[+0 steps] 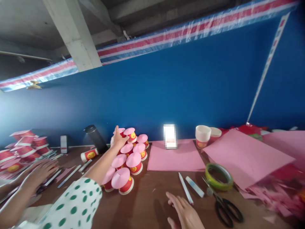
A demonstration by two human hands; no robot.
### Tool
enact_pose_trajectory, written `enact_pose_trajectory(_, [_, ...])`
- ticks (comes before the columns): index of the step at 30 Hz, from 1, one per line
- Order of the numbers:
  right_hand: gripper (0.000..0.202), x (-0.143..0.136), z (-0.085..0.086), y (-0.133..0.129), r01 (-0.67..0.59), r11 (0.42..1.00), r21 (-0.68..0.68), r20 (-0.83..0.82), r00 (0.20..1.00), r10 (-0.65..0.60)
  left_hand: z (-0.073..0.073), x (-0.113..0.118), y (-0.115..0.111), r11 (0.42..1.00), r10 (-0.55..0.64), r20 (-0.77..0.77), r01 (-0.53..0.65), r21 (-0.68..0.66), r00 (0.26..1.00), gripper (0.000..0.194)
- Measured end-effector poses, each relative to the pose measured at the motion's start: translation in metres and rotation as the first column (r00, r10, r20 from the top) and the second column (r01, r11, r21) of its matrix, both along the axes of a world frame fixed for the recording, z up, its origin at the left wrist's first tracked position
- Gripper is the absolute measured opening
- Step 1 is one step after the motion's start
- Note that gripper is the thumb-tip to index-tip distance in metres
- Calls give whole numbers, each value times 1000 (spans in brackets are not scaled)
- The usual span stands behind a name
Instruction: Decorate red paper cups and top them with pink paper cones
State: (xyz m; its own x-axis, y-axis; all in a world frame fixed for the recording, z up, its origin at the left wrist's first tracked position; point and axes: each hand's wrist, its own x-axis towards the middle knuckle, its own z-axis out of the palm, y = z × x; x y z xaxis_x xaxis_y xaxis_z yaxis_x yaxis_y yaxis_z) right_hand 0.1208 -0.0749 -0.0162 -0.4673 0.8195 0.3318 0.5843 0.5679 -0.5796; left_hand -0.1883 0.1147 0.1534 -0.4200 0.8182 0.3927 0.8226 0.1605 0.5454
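Observation:
My left hand [118,140] reaches from a white sleeve with green dots to the back left of a group of red paper cups. Its thumb and a finger are spread apart beside a cup [132,136] at the back; some fingers are hidden. The cups stand upside down, each topped by a pink paper cone [120,178]. My right hand [184,211] hovers low over the brown table [152,203], fingers apart and holding nothing. Near it lie a white pen [186,188], a glue stick [194,186] and black-handled scissors [227,210].
Pink paper sheets [176,159] lie ahead, below a blurred bright rectangle. To the right are green tape [218,178], white cups [203,133] and more pink paper [247,156]. Leftward stand a black bottle [95,140] and another person's hands [43,171]. A blue wall closes the back.

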Motion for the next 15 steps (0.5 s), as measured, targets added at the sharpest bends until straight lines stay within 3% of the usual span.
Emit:
enact_pose_trajectory(2, [68, -1, 6, -4, -6, 1000, -16, -18, 1000, 5, 16, 8, -15, 1000, -25, -37, 25, 2, 999, 92])
enact_pose_trajectory(4, [66, 0, 10, -7, 0, 1000, -12, -44, 999, 0, 25, 26, -34, 988, -155, 13, 155, 28, 988, 87])
enact_pose_trajectory(7, [63, 2, 13, -10, 15, 1000, 3, -98, 995, -15, 21, 67, -70, 914, -398, 143, 379, 147, 906, 76])
enact_pose_trajectory(9, [61, 3, 17, -12, 17, 1000, 27, -132, 991, -13, 5, 100, -94, 823, -567, 214, 539, 178, 795, 68])
enact_pose_trajectory(11, [58, 5, 23, -13, 48, 998, 43, -150, 988, -41, -20, 132, -115, 766, -642, 253, 618, 178, 723, 59])
enact_pose_trajectory(15, [55, 11, 36, -8, 160, 981, 108, -135, 980, -145, -75, 180, -137, 734, -679, 283, 612, 295, 678, 50])
